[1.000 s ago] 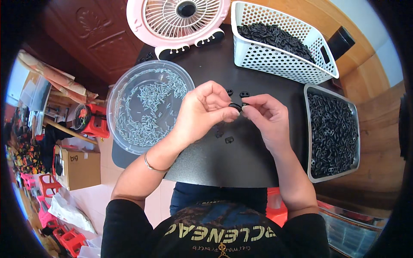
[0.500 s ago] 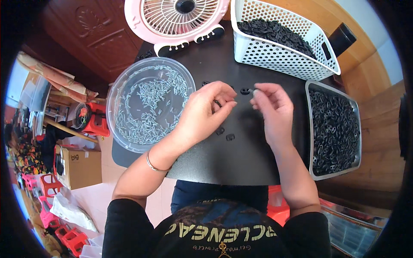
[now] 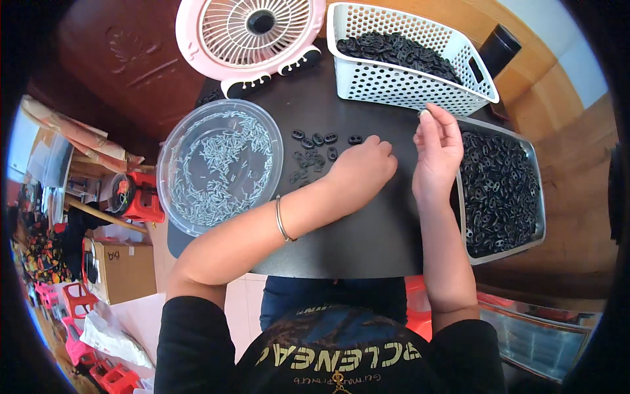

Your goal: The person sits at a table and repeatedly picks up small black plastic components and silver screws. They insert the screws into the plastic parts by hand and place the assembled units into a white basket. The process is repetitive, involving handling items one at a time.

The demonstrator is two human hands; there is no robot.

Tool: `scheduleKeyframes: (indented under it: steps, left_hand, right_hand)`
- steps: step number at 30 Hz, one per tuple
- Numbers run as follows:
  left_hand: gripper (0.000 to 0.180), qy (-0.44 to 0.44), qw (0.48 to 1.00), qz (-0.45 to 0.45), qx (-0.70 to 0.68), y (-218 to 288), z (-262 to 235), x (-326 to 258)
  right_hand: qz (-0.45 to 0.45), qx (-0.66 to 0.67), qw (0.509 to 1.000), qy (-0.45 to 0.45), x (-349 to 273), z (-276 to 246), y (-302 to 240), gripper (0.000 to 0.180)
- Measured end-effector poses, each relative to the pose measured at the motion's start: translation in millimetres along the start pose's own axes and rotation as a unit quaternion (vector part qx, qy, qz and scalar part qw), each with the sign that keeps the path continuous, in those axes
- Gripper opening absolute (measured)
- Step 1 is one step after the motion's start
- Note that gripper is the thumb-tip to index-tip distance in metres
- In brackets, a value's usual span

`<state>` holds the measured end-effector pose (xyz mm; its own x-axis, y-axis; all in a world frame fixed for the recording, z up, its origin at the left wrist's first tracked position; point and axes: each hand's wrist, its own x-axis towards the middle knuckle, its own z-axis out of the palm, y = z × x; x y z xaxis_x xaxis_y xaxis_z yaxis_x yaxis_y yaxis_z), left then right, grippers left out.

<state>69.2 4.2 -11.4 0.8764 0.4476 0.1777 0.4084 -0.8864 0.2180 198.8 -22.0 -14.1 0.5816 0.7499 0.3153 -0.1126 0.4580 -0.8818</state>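
My left hand [image 3: 367, 167] is over the middle of the dark table, back side up with its fingers curled under; whatever they hold is hidden. To its right my raised right hand [image 3: 438, 148] pinches thumb against fingertips, with a tiny thing there too small to name. Beyond my left hand lie several black two-holed oval pieces [image 3: 331, 138], which look like cord-lock parts. Closer to the tub is a loose cluster of small dark grey pieces [image 3: 308, 159]. A clear round tub [image 3: 279, 141] on the left holds many small silvery springs or pins [image 3: 223, 154].
A grey tray [image 3: 540, 197] full of black two-holed pieces stands at the right. A white perforated basket [image 3: 394, 82] of black parts stands at the back, beside a black cylinder [image 3: 500, 49]. The pink fan [image 3: 190, 39] occupies the back left. The dark table [image 3: 328, 253] ends in front of me.
My left hand has moved right and turned its back upward, uncovering the pieces on the table. My right hand has risen farther away, toward the basket. The view has shifted slightly.
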Motion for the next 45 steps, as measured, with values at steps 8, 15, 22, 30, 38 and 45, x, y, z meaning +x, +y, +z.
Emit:
scheduleKeyframes:
  steps: [8,15,22,30,38,45]
  left_hand:
    - [0.022,0.086,0.979,-0.034,-0.180,-7.0,-13.2,-11.6]
    - [0.024,0.122,0.624,-0.232,-0.736,-25.3,-33.0,-50.7]
    - [0.021,0.107,0.514,-0.202,-0.827,-35.8,-24.4,-62.3]
    - [0.018,0.147,0.497,-0.210,-0.829,-30.5,-25.0,-59.8]
    - [0.023,0.161,0.534,-0.203,-0.805,-30.6,-27.4,-61.4]
    - [0.019,0.173,0.530,-0.238,-0.795,-32.7,-21.1,-61.0]
  right_hand:
    - [0.043,-0.005,0.998,-0.050,-7.6,4.7,-3.7,0.016]
    - [0.149,0.001,0.974,-0.168,-21.4,16.1,-10.8,0.017]
    - [0.191,-0.008,0.950,-0.246,-30.1,19.7,-13.2,0.015]
    - [0.194,0.043,0.946,-0.255,-31.7,19.7,-8.3,0.013]
    - [0.178,0.028,0.949,-0.259,-32.1,21.5,-9.4,0.013]
    - [0.158,-0.010,0.949,-0.274,-34.9,22.0,-7.4,0.014]
